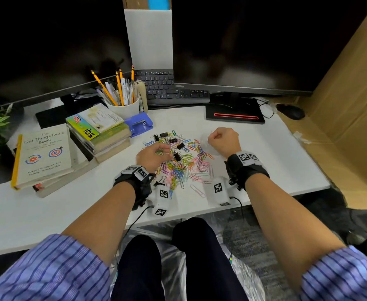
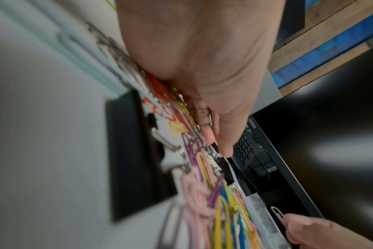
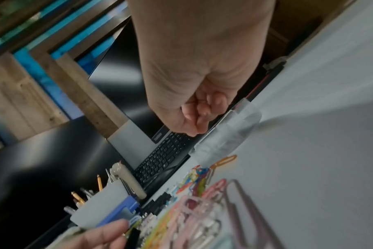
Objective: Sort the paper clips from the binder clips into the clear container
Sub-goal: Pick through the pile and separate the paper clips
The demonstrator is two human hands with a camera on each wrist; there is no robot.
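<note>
Your left hand [image 1: 151,156] is reaching into the 9 o'clock edge of the pile of paper clips [image 1: 183,165] lying at the centre of the white table [image 1: 275,161]. In the left wrist view its fingers [image 2: 211,133] are curling down onto the clips; whether they are pinching one cannot be told. Your right hand [image 1: 223,141] is hovering at the pile's 2 o'clock side, its fingers folded into a loose fist. The left wrist view shows this hand [image 2: 322,232] pinching a single pale paper clip [image 2: 277,213] by one end. Directly beneath it, the clear container [image 3: 226,133] is standing on the table, just beyond the pile's 2 o'clock edge; in the head view it is barely showing. Black binder clips [image 1: 173,141] are lying scattered among the coloured clips, mostly toward 11 o'clock and the middle of the pile, and one more is sitting at 7 o'clock [image 1: 159,181]. At 10 o'clock from the pile, a blue hole punch [image 1: 139,124] is resting beside a stack of books [image 1: 100,131], with a white cup of pencils [image 1: 124,105] behind it. A black keyboard [image 1: 169,90] is lying at 12 o'clock under the monitors.
</note>
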